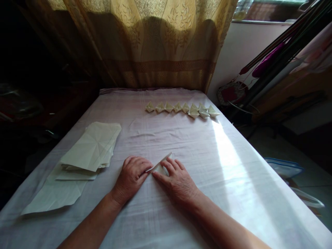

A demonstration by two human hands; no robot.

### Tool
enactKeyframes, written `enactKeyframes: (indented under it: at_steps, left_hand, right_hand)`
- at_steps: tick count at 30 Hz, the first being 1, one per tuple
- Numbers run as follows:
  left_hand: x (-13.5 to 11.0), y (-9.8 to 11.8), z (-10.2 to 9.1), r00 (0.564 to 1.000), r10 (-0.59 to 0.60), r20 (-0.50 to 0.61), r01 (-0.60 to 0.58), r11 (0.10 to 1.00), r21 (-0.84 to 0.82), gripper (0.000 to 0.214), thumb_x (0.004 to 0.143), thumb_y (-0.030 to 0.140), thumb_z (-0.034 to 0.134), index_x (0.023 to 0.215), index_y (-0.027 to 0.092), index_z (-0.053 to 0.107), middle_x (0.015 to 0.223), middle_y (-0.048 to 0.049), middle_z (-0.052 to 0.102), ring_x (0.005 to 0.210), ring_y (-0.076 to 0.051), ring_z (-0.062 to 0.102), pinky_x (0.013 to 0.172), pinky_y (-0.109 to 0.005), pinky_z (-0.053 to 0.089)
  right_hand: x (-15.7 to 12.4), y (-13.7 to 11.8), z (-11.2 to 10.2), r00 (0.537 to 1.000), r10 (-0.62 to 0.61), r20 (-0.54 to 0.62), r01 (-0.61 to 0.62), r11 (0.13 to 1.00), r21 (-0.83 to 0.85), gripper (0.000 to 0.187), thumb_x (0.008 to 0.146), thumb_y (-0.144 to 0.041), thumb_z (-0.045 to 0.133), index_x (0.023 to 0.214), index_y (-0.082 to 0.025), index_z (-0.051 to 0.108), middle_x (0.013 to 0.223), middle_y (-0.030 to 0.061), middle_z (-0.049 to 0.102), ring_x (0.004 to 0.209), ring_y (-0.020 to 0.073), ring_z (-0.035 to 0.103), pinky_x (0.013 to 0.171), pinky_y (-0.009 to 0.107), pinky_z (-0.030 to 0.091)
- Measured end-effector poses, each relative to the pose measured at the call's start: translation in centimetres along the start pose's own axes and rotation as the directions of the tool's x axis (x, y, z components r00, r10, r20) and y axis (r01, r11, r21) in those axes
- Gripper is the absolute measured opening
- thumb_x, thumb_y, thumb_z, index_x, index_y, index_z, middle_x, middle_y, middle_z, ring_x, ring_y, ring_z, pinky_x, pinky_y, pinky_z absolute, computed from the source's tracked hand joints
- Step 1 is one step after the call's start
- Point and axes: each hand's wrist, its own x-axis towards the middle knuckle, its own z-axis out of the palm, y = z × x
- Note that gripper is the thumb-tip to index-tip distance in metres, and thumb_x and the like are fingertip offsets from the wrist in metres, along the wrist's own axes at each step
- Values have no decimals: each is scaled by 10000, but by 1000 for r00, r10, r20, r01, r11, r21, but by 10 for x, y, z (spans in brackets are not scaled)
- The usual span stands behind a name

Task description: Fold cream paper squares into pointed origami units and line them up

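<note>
A small folded piece of paper [163, 168] lies on the cloth-covered table between my two hands, one edge raised. My left hand [134, 174] pinches its left end between thumb and curled fingers. From the other side, my right hand [176, 178] grips the paper with thumb and fingertips, covering part of it. To the left rests a stack of pale creased paper sheets [90, 147], with a longer sheet [55, 193] sticking out beneath. Toward the back, several folded paper boats [177, 107] stand in a row, a few of them doubled up at the right end.
A light checked cloth [155, 221] covers the table, wrinkled in the middle, with a bright sun strip on the right. Behind it hangs a gold curtain [160, 41]. Past the right edge are a red bag [232, 93], dark slanted poles and a blue-rimmed plastic container [284, 167].
</note>
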Motion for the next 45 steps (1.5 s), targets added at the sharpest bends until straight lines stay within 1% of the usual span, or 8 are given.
enactKeyframes:
  at_steps: [5,12,21,24,28,33,39,45]
  left_hand:
    - [-2,-1,1,994,99,33,-100,995,18,205,924,207,553,1088,256,666,1056,-26,742,1062,-212,629,978,-413,383]
    - [-6,-2,3,989,104,104,-109,993,45,255,927,195,536,1145,261,651,1167,-22,716,1174,-229,592,1038,-463,359]
    - [-4,9,-10,972,142,188,-164,981,107,301,891,302,595,1183,244,642,1228,-15,689,1247,-254,542,1142,-477,265]
    - [-5,12,-9,971,155,182,-181,975,132,345,891,313,599,1226,233,623,1236,-27,684,1244,-256,543,1144,-479,272]
    - [-6,13,-8,972,150,184,-179,972,153,341,898,322,593,1225,232,626,1258,-30,672,1247,-260,536,1146,-487,269]
    - [-10,13,-9,969,138,203,-174,969,173,355,906,345,584,1242,237,620,1295,-15,652,1258,-270,527,1143,-494,261]
    - [-17,9,-11,975,170,144,-197,961,194,350,943,358,533,1268,255,617,1263,-10,673,1233,-272,555,1126,-498,261]
    - [-15,7,-19,979,198,57,-205,959,194,246,960,322,505,1052,256,724,1037,10,761,1100,-253,636,1101,-492,286]
  right_hand:
    - [2,1,-5,999,-28,-38,28,1000,-6,324,921,-264,582,1240,-309,618,1208,91,619,1153,280,523,996,449,416]
    - [4,4,-12,995,-42,-89,53,991,124,194,944,-198,523,1087,-211,654,1094,79,686,1035,217,590,903,353,464]
    - [1,13,-12,962,7,-272,56,973,224,177,917,-155,491,911,-191,663,864,52,698,794,175,612,755,316,485]
    - [0,18,-10,943,60,-328,8,979,203,202,924,-173,491,1023,-170,667,981,86,706,916,200,621,838,349,493]
    - [-1,19,-2,981,115,-156,-98,988,116,411,948,-295,502,1313,-115,560,1357,152,577,1283,284,491,1056,475,400]
    - [-5,18,0,970,221,102,-229,970,80,549,957,-413,491,1437,-150,448,1502,114,418,1401,284,365,1147,514,279]
    - [-7,23,-5,935,322,147,-328,944,22,566,960,-442,477,1455,-172,424,1526,106,374,1426,293,318,1152,539,234]
    - [-6,23,-5,935,326,141,-332,943,17,557,955,-444,483,1436,-166,452,1518,102,392,1411,310,337,1136,539,253]
